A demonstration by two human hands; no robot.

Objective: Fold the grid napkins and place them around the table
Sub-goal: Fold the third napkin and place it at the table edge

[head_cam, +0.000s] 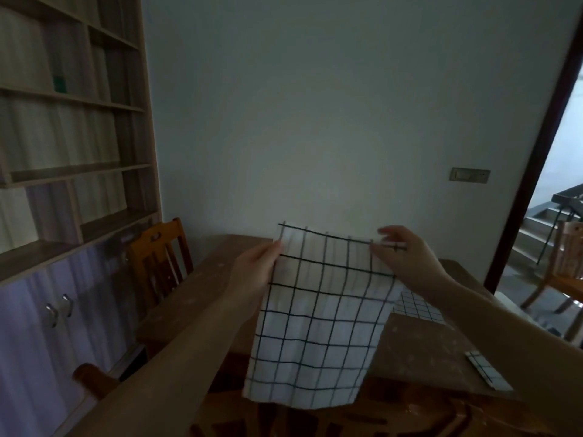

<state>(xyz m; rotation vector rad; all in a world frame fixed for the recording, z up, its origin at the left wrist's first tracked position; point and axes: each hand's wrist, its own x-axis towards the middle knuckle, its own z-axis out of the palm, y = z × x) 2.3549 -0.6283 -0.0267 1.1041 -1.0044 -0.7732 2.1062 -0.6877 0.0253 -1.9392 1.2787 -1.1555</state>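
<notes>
L hand & R hand fingers pinch grid napkin top corners; no writing legible.

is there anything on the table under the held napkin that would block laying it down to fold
Nothing visible blocks it. Both hands, left and right, hold the napkin by its top edge above the table. Two other grid napkins lie off to the right: one behind it, one near the edge.
</notes>
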